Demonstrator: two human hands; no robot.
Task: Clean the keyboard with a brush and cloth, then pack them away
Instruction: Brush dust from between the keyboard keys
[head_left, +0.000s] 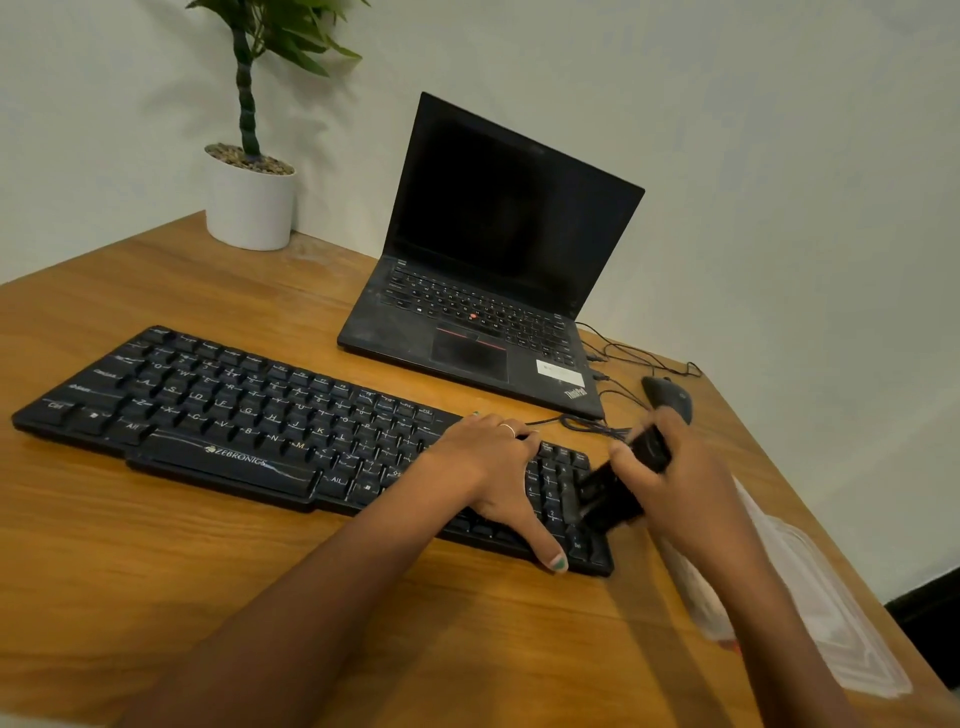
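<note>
A black keyboard (234, 415) lies across the wooden desk (156, 545). My left hand (493, 467) rests flat on its right part, fingers spread over the keys. My right hand (675, 483) grips a black brush (608, 493), whose head touches the number pad at the keyboard's right end. The brush looks blurred. A clear plastic container (810, 597) lies on the desk to the right, partly hidden by my right forearm. I cannot make out a cloth.
An open black laptop (498, 270) stands behind the keyboard, with cables (623, 358) trailing to its right. A black mouse (670, 397) sits just beyond my right hand. A potted plant (252, 202) stands at the back left by the wall.
</note>
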